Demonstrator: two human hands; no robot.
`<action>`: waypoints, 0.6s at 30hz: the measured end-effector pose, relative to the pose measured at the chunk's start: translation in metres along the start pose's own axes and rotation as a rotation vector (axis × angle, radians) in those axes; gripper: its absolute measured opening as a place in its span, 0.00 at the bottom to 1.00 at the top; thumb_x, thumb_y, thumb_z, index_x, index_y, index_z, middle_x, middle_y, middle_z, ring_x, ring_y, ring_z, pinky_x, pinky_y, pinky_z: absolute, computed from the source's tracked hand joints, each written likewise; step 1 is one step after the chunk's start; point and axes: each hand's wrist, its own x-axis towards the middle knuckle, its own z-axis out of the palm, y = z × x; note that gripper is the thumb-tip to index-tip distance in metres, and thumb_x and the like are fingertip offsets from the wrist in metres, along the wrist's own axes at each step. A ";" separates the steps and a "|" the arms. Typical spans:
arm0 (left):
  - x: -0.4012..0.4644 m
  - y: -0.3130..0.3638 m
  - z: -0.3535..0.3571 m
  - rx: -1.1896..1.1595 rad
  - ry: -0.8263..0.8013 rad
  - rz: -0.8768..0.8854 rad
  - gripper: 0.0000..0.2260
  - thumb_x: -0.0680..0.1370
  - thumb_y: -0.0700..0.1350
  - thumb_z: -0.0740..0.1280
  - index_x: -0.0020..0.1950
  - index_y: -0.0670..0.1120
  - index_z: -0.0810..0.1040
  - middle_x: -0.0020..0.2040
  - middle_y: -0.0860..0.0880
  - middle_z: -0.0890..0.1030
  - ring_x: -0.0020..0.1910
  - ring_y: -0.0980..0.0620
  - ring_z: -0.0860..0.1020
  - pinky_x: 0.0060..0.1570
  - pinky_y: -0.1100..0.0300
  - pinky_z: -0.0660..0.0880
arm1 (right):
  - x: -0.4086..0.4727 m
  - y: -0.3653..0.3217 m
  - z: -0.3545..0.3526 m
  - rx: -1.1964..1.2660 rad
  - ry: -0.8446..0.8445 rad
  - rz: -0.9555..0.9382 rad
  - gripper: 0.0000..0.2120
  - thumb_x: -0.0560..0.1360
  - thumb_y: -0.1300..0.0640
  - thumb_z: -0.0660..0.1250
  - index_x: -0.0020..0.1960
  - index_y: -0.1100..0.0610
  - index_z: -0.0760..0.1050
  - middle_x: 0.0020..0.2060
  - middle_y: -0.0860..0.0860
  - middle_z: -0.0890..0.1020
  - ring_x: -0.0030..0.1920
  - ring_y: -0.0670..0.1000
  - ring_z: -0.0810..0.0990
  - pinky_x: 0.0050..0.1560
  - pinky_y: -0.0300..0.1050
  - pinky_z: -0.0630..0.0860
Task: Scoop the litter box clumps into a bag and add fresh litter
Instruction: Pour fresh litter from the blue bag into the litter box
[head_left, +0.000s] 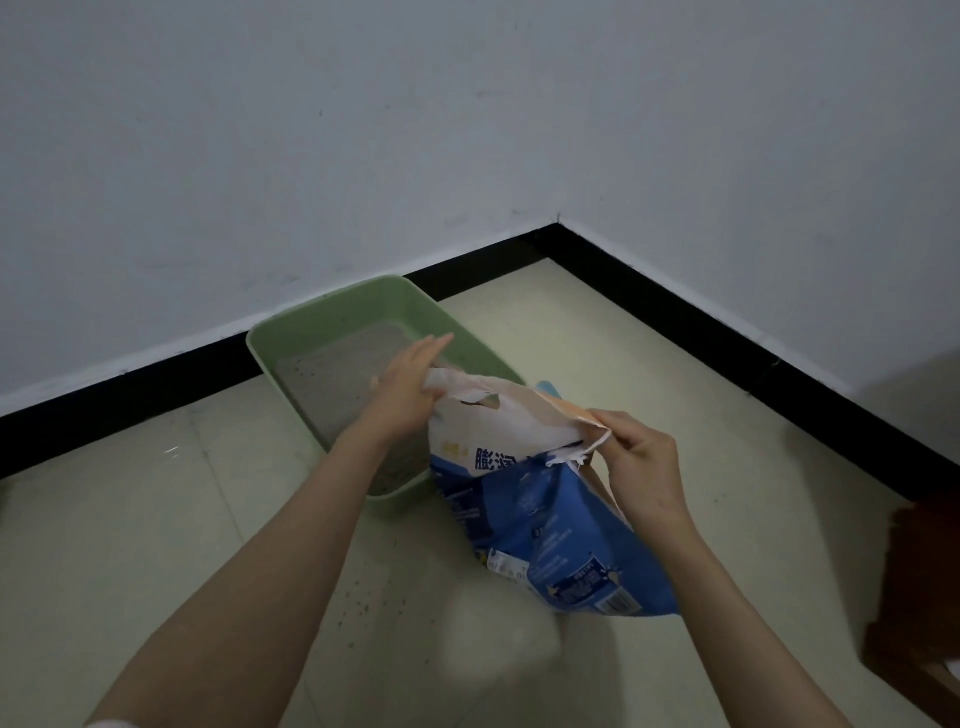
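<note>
A green litter box with grey litter sits on the floor against the wall. In front of it and to its right stands a blue and white litter bag, its torn top facing me. My left hand holds the left side of the bag's top edge, fingers stretched over the box. My right hand pinches the right corner of the torn top.
A pale blurred bag-like shape lies on the floor near me. Scattered litter grains dot the tiles. A dark wooden piece of furniture stands at the right edge. Black skirting runs along both walls.
</note>
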 end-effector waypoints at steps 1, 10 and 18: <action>0.003 0.006 0.002 0.041 -0.011 0.046 0.27 0.77 0.41 0.63 0.72 0.58 0.60 0.74 0.54 0.61 0.74 0.51 0.57 0.71 0.39 0.54 | -0.001 0.000 -0.002 -0.004 -0.008 -0.003 0.16 0.73 0.73 0.62 0.50 0.56 0.80 0.39 0.50 0.81 0.34 0.36 0.77 0.36 0.26 0.72; -0.003 0.053 0.023 0.092 0.334 0.307 0.11 0.78 0.47 0.59 0.47 0.48 0.82 0.47 0.53 0.81 0.50 0.55 0.74 0.52 0.60 0.53 | -0.007 0.001 -0.031 0.121 0.097 0.090 0.09 0.76 0.67 0.63 0.46 0.58 0.81 0.38 0.52 0.81 0.37 0.48 0.76 0.35 0.30 0.77; -0.012 0.115 0.038 0.076 0.389 0.585 0.09 0.74 0.40 0.63 0.40 0.46 0.83 0.37 0.50 0.83 0.40 0.49 0.78 0.44 0.61 0.50 | -0.005 0.000 -0.072 0.274 0.522 0.174 0.05 0.77 0.61 0.64 0.45 0.59 0.78 0.29 0.46 0.78 0.33 0.45 0.73 0.31 0.32 0.74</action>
